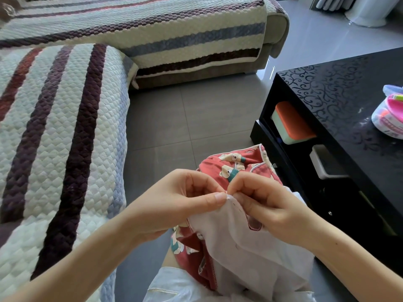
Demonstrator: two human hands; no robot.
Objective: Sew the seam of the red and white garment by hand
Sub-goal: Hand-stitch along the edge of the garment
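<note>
Closest to me, my two bare forearms come in from the bottom corners and meet over my lap. The garment lies there, draped across my knee, its white lining turned up toward me and the red bear-print side showing below and beyond my hands.

My left hand is pinched shut on the white edge, thumb laid flat along the top with its nail just at the fold, the other fingers curled under the cloth. My right hand is closed on the same edge from the other side, thumb and forefinger pressed together right against the left thumb tip, so both hands touch at one small point of the seam. I cannot tell whether a needle sits between those fingertips; it is too small to make out, and no thread shows clearly.

Past my hands the red part of the garment bunches up, with white piping along its rim.

To my right stands a black table with a scrolled pattern on top; an orange-lidded box sits on its lower shelf, and a clear tub of pink things stands near its far right edge.

To my left is a sofa under a striped quilted cover, running on across the far side over grey floor tiles.
</note>
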